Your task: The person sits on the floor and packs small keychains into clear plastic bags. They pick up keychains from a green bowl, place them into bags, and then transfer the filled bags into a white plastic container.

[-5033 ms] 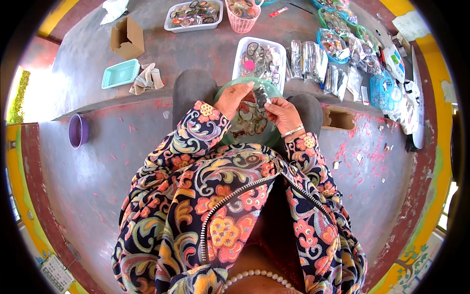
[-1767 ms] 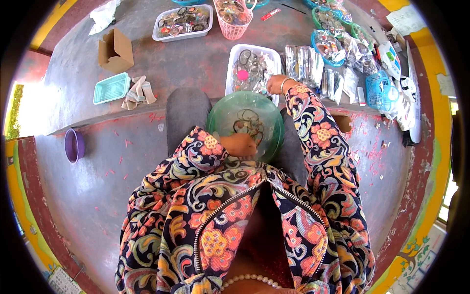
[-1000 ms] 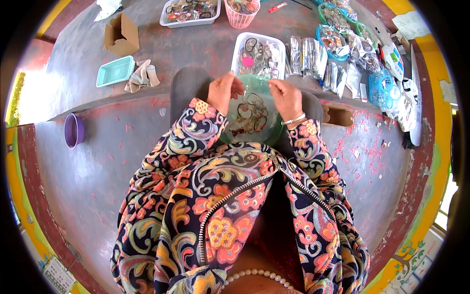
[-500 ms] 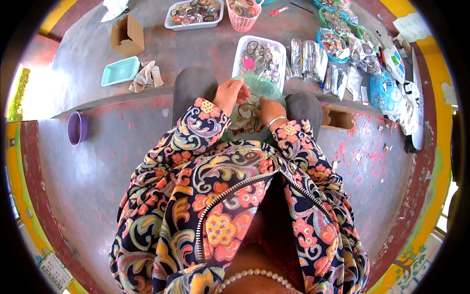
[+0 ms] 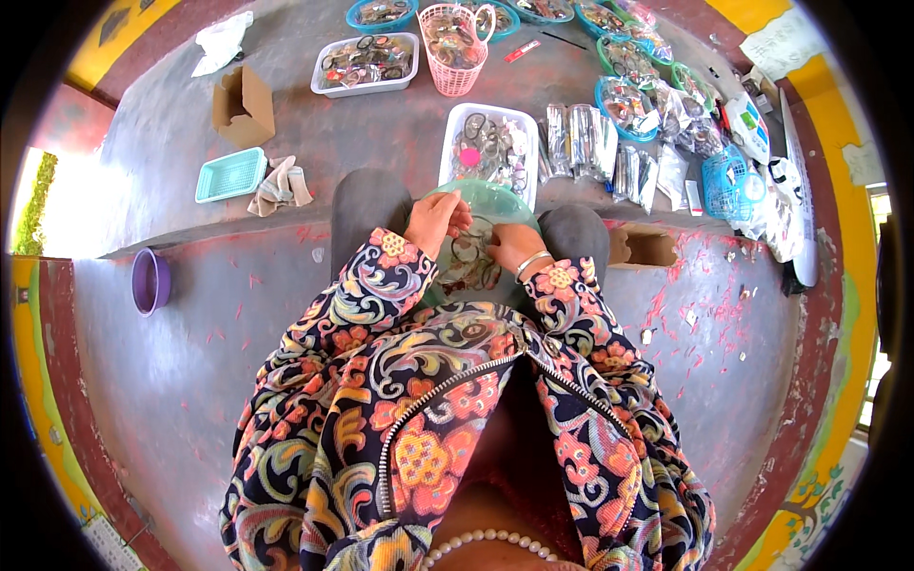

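Observation:
A translucent green bowl (image 5: 495, 197) with small metal rings and pieces rests on my lap between my grey-clad knees (image 5: 367, 205). My left hand (image 5: 433, 221) curls over the bowl's left rim. My right hand (image 5: 514, 249), with a bangle on the wrist, reaches into the bowl from the right, fingers down among the pieces. Whether the fingers pinch a piece is hidden. Just beyond the bowl on the concrete step lies a white tray (image 5: 446, 152) with more metal pieces and a pink one.
Further back stand a second white tray (image 5: 319, 81), a pink basket (image 5: 455, 67) and round bowls of pieces. Clear packets (image 5: 590, 143) and a blue basket (image 5: 728, 181) lie right. A cardboard box (image 5: 243, 105), teal tray (image 5: 230, 174), cloth (image 5: 279, 186) and purple cup (image 5: 149, 281) lie left.
My hands held the bowl by both sides a second ago. They have since drawn together, and the right hand has gone down into the bowl.

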Motion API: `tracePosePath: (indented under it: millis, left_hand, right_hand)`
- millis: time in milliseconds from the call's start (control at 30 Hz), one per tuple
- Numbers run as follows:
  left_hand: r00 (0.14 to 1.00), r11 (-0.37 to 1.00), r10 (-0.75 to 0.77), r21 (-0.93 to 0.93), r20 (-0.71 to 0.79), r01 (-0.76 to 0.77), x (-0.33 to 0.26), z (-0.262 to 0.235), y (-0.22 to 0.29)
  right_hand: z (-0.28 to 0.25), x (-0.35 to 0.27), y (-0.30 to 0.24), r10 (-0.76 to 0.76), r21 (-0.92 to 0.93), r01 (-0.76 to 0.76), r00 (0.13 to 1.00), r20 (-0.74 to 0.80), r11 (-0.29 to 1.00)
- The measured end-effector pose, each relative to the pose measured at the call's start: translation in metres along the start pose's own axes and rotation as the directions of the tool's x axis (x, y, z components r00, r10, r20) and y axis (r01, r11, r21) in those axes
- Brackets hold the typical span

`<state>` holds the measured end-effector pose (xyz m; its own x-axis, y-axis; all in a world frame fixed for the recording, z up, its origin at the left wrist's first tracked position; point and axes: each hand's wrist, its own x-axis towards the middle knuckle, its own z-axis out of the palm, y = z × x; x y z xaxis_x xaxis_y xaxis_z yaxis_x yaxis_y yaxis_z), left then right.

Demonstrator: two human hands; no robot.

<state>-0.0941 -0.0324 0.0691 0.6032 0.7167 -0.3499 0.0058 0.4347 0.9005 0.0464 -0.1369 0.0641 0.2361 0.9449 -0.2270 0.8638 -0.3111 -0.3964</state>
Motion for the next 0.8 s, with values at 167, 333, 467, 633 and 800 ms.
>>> tracePosePath:
  millis: [167, 333, 467, 633, 800]
  left_hand:
    - [1.000, 1.000, -0.005, -0.009, 0.002, 0.005, -0.002, 0.002, 0.001]
    - [0.995, 0.994, 0.081, 0.062, 0.061, -0.085, -0.001, 0.002, -0.002]
    - [0.959, 0.996, 0.079, 0.018, 0.271, -0.087, -0.002, 0.003, -0.009]
    - [0.892, 0.983, -0.052, -0.133, 0.448, 0.125, -0.004, 0.000, -0.007]
    - [0.901, 0.991, -0.007, -0.118, 0.433, 0.064, 0.001, -0.003, -0.008]
  right_hand:
    - [-0.018, -0.004, 0.015, -0.038, 0.266, 0.061, 0.995, -0.088, 0.962]
    - [-0.033, -0.013, 0.008, -0.036, 0.739, 0.134, 0.988, -0.147, 0.661]
    - [-0.033, -0.016, 0.004, -0.080, 0.955, 0.154, 0.987, -0.138, 0.254]
    - [-0.027, -0.014, 0.002, -0.071, 0.963, 0.218, 0.975, -0.209, 0.160]
    - [-0.025, -0.010, 0.000, 0.060, 0.971, 0.199, 0.976, -0.208, 0.132]
